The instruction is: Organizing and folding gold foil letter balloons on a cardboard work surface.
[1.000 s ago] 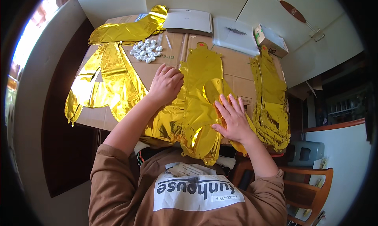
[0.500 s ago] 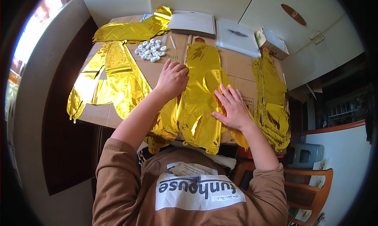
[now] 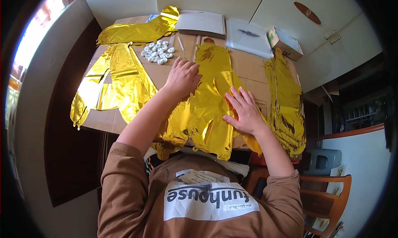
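Observation:
A flat, uninflated gold foil balloon [image 3: 209,93] lies in the middle of a cardboard-covered table [image 3: 248,68], its lower end hanging over the near edge. My left hand [image 3: 182,78] rests palm down on the balloon's left side, fingers loosely spread. On the balloon's right side my right hand [image 3: 244,109] presses flat with fingers apart. Neither hand grips anything.
More gold foil balloons lie at the left [image 3: 120,80], back left [image 3: 137,30] and right [image 3: 286,101]. A heap of small white pieces [image 3: 157,53], two flat white packets [image 3: 201,22] [image 3: 248,37] and a small box [image 3: 284,41] sit at the back. A wooden chair [image 3: 327,196] stands at lower right.
The balloon under my hands has slid away from me up the table and lies flatter. Both hands moved with it, still pressing flat.

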